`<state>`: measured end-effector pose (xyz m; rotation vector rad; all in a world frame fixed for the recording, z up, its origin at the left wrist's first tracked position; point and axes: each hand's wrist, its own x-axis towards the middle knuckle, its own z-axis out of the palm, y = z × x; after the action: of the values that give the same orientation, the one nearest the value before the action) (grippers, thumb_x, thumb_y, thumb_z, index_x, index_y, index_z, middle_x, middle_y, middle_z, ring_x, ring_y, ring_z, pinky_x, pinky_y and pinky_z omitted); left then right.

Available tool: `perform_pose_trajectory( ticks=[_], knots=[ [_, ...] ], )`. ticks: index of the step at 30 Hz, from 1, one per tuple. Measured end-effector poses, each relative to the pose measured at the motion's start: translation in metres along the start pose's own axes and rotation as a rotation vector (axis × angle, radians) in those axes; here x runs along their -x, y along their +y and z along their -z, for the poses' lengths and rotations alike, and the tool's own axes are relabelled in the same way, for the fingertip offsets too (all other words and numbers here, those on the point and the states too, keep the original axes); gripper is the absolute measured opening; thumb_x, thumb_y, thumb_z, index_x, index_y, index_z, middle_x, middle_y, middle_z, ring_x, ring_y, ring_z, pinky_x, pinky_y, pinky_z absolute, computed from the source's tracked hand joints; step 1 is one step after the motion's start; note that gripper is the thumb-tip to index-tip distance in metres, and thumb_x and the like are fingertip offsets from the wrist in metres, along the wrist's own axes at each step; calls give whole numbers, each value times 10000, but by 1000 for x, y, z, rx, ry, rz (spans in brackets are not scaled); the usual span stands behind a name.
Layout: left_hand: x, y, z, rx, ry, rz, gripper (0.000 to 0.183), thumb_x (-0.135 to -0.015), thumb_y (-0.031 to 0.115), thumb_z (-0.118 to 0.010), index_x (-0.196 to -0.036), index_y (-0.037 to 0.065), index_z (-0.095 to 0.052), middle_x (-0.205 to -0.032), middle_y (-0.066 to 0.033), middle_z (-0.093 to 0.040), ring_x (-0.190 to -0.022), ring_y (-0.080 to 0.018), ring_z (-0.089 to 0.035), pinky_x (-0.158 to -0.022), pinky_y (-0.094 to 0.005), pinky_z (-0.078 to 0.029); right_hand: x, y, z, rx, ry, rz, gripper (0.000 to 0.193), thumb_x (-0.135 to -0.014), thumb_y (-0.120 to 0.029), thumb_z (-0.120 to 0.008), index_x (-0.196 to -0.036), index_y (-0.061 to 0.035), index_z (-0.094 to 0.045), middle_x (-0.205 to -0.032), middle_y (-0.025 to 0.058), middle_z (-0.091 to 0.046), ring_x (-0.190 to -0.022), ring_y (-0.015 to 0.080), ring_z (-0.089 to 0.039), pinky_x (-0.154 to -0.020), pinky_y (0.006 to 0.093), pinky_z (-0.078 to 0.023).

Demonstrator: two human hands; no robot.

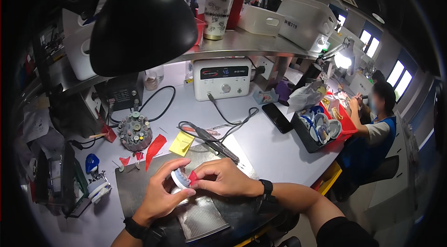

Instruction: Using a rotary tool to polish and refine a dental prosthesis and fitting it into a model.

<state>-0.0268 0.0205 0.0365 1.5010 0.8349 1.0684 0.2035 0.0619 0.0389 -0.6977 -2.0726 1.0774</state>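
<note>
A dental cast (179, 179) with a white base and grey-blue teeth is gripped in my left hand (156, 196), thumb and fingers around its sides. Between the thumb and fingers of my right hand (229, 179) is a small red sheet (192, 176), pressed against the cast's right side. Both hands meet over a dark metal mat, just above a perforated metal tray (202, 219). A rotary handpiece (219, 145) with a cord lies beyond my right hand. Yellow sticky notes (181, 143) and a red strip (154, 152) lie beyond my left hand.
A bur stand (134, 131) and a dental articulator (98, 186) stand at left. A white control unit (221, 79) sits under the shelf. On the right are a phone (277, 117) and a box of casts (313, 130). Overhead hangs a black lamp (142, 28). Another person sits far right.
</note>
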Motion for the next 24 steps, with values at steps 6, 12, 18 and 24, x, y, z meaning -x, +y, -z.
perform_pose_trajectory(
  ticks=[6, 12, 18, 24],
  knots=[
    [0, 2, -4, -126, -2, -119, 726, -767, -78, -801, -1438, -18, -529, -1414, -112, -515, -1303, -181, -518, -1091, -328, -450, -3, 7, 1, 184, 41, 302, 194, -823, -99, -791, -967, -2, -707, -898, 95, -704, -718, 213, -677, -674, 329, -547],
    [3, 7, -8, -148, 16, -119, 712, -766, 9, -848, -1416, -13, -561, -1401, -162, -551, -1294, -239, -562, -1089, -358, -464, -4, 8, 4, 224, -61, 299, 265, -763, -49, -794, -982, -9, -650, -913, 97, -649, -770, 206, -668, -678, 309, -552],
    [2, 5, -14, -59, 4, -103, 706, -783, 10, -842, -1420, -35, -542, -1413, -165, -546, -1305, -239, -552, -1099, -358, -456, 3, 6, -3, 155, -130, 152, 236, -818, -80, -730, -977, -23, -566, -902, 129, -554, -752, 281, -573, -678, 367, -497],
    [2, 1, -14, 10, -36, -96, 698, -813, 0, -823, -1436, -35, -510, -1412, -151, -540, -1291, -224, -551, -1097, -349, -457, 6, 25, -12, 128, -134, 147, 242, -846, -75, -696, -1021, -23, -537, -916, 131, -531, -751, 255, -552, -678, 360, -486]
  ],
)
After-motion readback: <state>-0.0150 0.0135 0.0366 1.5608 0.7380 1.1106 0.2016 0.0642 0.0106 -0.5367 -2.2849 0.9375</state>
